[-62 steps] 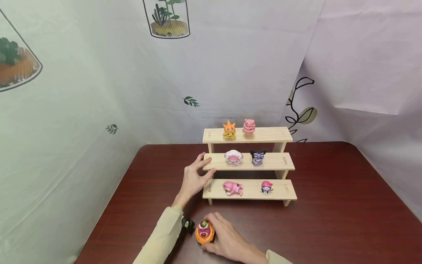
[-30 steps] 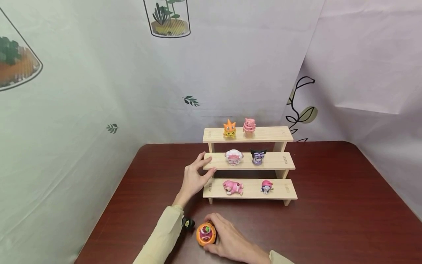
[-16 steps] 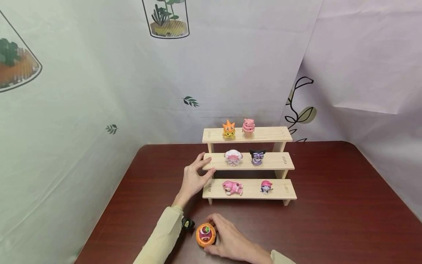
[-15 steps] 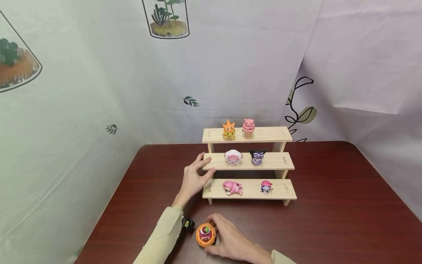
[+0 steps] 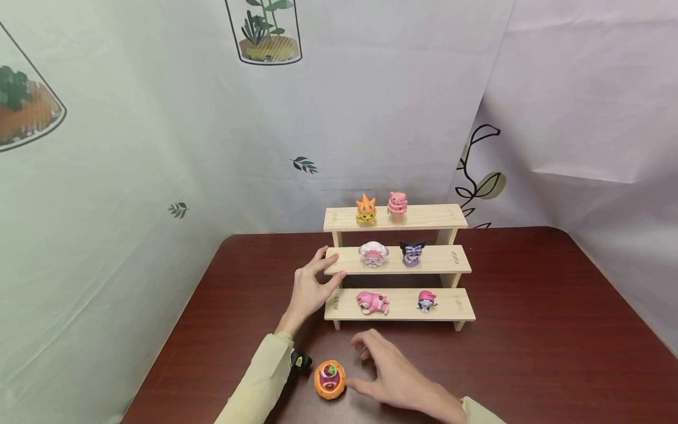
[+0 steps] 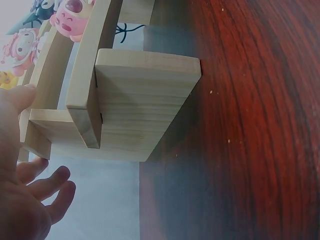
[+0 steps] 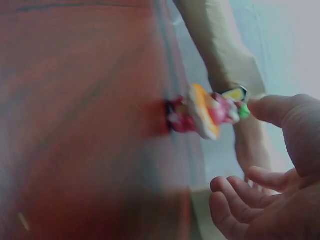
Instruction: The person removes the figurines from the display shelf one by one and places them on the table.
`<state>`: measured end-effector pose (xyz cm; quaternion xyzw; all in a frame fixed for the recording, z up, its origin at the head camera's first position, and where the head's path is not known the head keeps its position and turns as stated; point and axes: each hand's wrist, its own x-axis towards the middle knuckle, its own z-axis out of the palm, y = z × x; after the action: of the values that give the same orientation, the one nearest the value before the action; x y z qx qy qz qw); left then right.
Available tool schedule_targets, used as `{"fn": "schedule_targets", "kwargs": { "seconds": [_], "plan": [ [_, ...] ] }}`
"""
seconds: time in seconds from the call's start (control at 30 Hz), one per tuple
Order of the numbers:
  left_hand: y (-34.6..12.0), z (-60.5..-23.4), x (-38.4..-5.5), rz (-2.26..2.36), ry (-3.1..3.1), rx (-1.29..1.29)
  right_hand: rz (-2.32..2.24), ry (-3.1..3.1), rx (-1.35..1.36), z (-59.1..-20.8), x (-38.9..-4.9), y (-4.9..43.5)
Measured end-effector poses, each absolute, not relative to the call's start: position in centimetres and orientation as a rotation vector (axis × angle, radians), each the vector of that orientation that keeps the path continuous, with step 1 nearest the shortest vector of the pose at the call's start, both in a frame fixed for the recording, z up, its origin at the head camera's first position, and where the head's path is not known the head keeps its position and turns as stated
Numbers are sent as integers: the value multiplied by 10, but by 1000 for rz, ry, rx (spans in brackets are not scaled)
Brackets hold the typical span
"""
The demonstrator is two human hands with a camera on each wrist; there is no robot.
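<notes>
My left hand (image 5: 311,287) grips the left end of the middle tier of a three-tier wooden display stand (image 5: 346,259). The left wrist view has the thumb and fingers around that end of the board (image 6: 37,135). A toy figurine (image 5: 329,380) with an orange ring, a dark pink body and a green-topped strawberry stands upright on the table. Just right of it is my right hand (image 5: 389,374), fingers spread and loosely bent with nothing between them. In the right wrist view the figurine (image 7: 205,111) appears blurred, near the thumb; contact there is unclear.
The stand bears an orange spiky figurine (image 5: 366,209), a pink ice-cream figurine (image 5: 397,206), a white-topped one (image 5: 373,254), a black-eared purple one (image 5: 411,253), a lying pink bear (image 5: 372,302) and a pink-hatted one (image 5: 426,301). The dark red table (image 5: 529,330) extends around it.
My right hand has let go of the orange-ringed figurine and moved off to the right. The figurine stays on the table. My left hand keeps its grip on the stand.
</notes>
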<state>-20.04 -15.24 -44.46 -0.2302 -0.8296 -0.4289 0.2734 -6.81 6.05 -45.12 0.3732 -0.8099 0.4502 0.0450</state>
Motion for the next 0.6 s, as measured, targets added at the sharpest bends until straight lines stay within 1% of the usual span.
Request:
{"fn": "schedule_targets", "kwargs": {
  "seconds": [0.27,0.43,0.6],
  "plan": [
    [-153,-446,-201,-1159,-2226,-625,1372,-2399,1038,-421,-90,85],
    [-154,-446,-201,-1157,-2226,-629,1402,-2347,981,-397,-107,100],
    [-153,-445,-201,-1141,-2220,-639,1337,-2254,929,-376,-127,115]
  ]
}}
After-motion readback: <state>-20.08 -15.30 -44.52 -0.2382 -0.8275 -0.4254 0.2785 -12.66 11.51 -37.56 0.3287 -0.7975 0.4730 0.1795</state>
